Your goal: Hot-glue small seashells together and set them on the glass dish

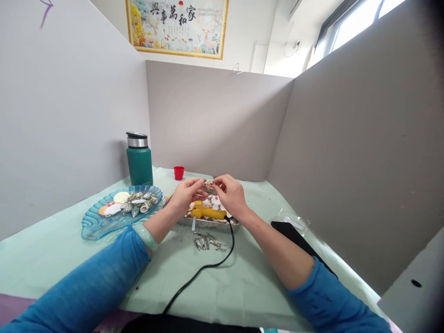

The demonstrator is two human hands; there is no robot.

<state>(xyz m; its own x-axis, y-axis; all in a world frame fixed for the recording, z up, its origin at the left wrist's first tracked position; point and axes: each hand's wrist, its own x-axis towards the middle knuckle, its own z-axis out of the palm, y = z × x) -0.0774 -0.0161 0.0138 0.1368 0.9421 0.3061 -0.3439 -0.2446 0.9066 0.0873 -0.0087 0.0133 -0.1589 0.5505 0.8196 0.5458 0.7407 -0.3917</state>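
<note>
Both of my hands meet above a metal tray (187, 221) of white and brown shells. Between the fingertips of my left hand (187, 194) and my right hand (231, 194) is a small speckled brown-and-white piece (209, 185), which looks like a shell. Each hand pinches it from its own side. Just below them a yellow glue gun (208, 212) rests across the tray, its black cord (204, 267) running toward the front edge. Several small metal clips (207, 242) lie loose on the cloth in front of the tray.
To the left, a blue scalloped plate (92, 229) bears several shells (138, 202). Behind it stands a green bottle (139, 162), and a red cup (179, 173) sits farther back. On the right are a black flat object (298, 240) and a clear plastic bag (293, 219). Grey partitions (218, 120) enclose the table.
</note>
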